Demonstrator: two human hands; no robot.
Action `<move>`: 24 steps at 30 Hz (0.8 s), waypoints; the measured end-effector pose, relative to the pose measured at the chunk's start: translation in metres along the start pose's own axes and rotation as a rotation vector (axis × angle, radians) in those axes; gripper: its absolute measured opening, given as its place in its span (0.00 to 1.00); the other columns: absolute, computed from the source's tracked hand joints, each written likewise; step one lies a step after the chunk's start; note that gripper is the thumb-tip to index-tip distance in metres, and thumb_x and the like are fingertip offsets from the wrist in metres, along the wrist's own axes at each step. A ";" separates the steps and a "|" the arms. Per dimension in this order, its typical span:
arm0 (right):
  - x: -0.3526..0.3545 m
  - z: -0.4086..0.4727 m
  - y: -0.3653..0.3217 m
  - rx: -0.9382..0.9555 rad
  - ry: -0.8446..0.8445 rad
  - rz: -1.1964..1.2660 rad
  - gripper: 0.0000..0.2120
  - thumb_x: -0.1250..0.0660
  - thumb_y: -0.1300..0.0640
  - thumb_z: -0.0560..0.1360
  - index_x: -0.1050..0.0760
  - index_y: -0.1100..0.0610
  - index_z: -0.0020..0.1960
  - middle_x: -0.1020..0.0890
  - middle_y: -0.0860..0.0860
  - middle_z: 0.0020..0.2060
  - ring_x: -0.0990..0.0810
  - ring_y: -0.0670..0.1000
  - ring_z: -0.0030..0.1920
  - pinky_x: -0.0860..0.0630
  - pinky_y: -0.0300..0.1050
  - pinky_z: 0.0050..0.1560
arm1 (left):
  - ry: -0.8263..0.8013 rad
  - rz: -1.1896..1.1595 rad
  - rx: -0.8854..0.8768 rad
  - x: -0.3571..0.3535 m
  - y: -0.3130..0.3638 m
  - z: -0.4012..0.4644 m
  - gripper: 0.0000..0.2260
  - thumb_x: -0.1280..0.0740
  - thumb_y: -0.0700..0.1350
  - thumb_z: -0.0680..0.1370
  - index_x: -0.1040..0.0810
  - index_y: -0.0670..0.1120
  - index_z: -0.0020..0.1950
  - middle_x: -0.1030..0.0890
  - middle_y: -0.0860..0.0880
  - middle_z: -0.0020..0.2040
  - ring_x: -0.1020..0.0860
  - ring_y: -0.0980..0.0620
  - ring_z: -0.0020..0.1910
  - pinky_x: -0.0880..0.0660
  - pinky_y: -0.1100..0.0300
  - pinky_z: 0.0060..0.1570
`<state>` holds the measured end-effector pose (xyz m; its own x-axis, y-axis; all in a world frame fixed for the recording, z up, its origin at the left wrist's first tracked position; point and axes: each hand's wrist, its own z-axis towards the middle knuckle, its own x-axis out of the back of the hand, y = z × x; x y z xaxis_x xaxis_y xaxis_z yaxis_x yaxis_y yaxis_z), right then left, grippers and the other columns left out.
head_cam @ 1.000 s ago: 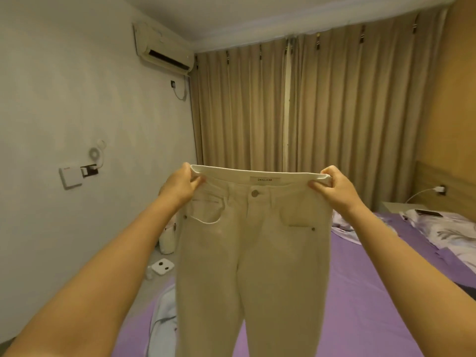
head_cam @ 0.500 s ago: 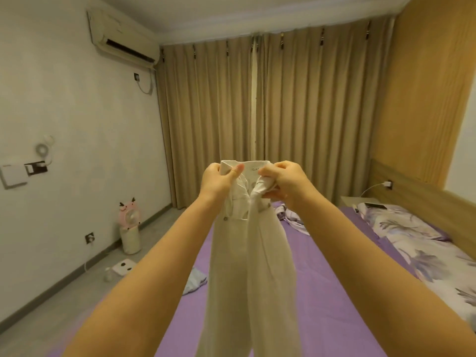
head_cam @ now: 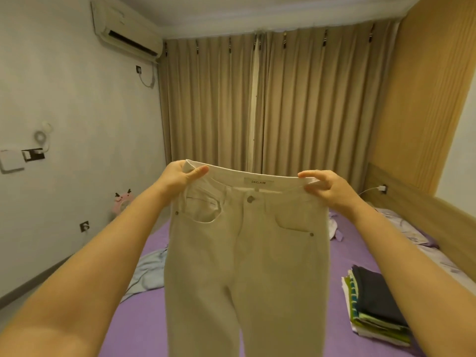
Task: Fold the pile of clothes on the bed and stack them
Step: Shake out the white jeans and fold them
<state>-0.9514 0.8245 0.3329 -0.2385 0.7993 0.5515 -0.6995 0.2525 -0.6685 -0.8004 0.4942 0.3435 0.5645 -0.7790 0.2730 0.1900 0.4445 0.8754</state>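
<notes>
Two hands are seen in the head view, both raised over the bed (head_cam: 342,256) with a pair of white trousers (head_cam: 247,253) stretched between them. The waistband's left corner is pinched by the left hand (head_cam: 180,176), thumb laid across the front and fingers curled behind. The waistband's right corner is pinched by the right hand (head_cam: 327,188), index finger extended along the top edge. The trousers are held flat and front-facing, button fastened, a label reading DAICLAIRE shown inside the band; the legs hang straight down and are cut off by the lower frame edge, so contact with the bed cannot be told.

Right of the trousers, a stack of folded clothes (head_cam: 376,305) is laid on the purple sheet, dark piece on top, green and white layers below. Left of the trousers, a crumpled pale blue garment (head_cam: 148,273) is spread at the bed's edge. Behind the trousers, closed beige curtains (head_cam: 283,104) are hung; an air conditioner (head_cam: 126,29) is mounted up left.
</notes>
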 end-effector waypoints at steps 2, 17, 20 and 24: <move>0.004 -0.007 0.000 0.055 -0.067 0.038 0.13 0.33 0.64 0.76 0.21 0.46 0.52 0.26 0.48 0.54 0.20 0.37 0.46 0.24 0.31 0.49 | 0.020 -0.028 0.020 0.002 -0.001 0.003 0.06 0.29 0.50 0.74 0.19 0.48 0.43 0.16 0.54 0.35 0.17 0.57 0.35 0.22 0.60 0.38; 0.005 -0.001 -0.008 0.050 -0.183 -0.117 0.04 0.29 0.56 0.74 0.25 0.52 0.42 0.22 0.54 0.44 0.24 0.50 0.44 0.25 0.46 0.48 | -0.015 0.010 0.080 0.035 -0.001 -0.007 0.11 0.28 0.51 0.73 0.19 0.42 0.45 0.17 0.50 0.35 0.18 0.54 0.34 0.21 0.62 0.33; 0.009 0.003 -0.006 -0.057 -0.180 0.012 0.06 0.32 0.56 0.76 0.27 0.58 0.45 0.22 0.51 0.36 0.25 0.48 0.37 0.24 0.41 0.40 | -0.083 -0.008 0.081 0.045 0.004 -0.010 0.15 0.28 0.51 0.70 0.19 0.42 0.48 0.16 0.49 0.38 0.17 0.54 0.36 0.21 0.62 0.35; -0.001 0.005 -0.001 -0.093 -0.194 -0.019 0.09 0.30 0.58 0.74 0.29 0.59 0.43 0.27 0.50 0.30 0.32 0.46 0.32 0.34 0.39 0.32 | -0.067 -0.022 0.016 0.044 0.001 -0.013 0.08 0.31 0.48 0.75 0.19 0.44 0.48 0.16 0.53 0.36 0.18 0.57 0.36 0.22 0.65 0.34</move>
<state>-0.9541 0.8209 0.3356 -0.3577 0.6764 0.6439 -0.6422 0.3224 -0.6955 -0.7649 0.4665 0.3507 0.5050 -0.8167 0.2794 0.1889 0.4204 0.8875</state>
